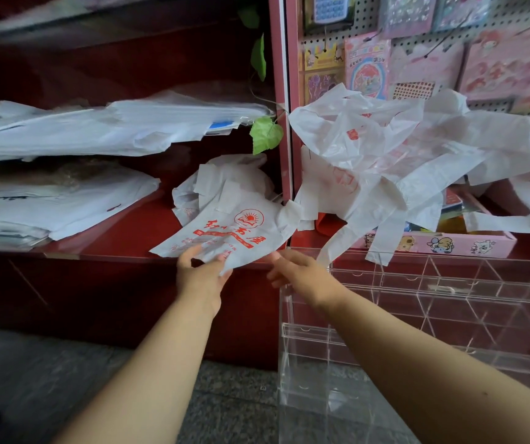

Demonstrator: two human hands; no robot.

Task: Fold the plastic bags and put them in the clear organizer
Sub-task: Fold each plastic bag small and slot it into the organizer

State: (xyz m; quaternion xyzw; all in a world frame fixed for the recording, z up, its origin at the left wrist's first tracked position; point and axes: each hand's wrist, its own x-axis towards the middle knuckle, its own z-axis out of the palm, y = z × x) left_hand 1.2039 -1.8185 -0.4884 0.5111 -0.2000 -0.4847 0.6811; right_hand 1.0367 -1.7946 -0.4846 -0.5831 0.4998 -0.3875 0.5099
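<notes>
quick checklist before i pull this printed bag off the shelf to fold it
1. Left hand has hold of the printed bag: ok, thumb and fingers pinch its near edge.
2. Right hand ready to help: not ok yet, it is open beside the bag and holds nothing.
3. Bag free to slide out: cannot tell, its far end runs under other loose bags on the red shelf.
4. Bag flat enough to fold: ok, the printed face lies mostly smooth.
5. Clear organizer within reach: ok, it stands just right of the hands.
6. Organizer top clear: not ok, handles of the hanging bag pile dangle over it.
</notes>
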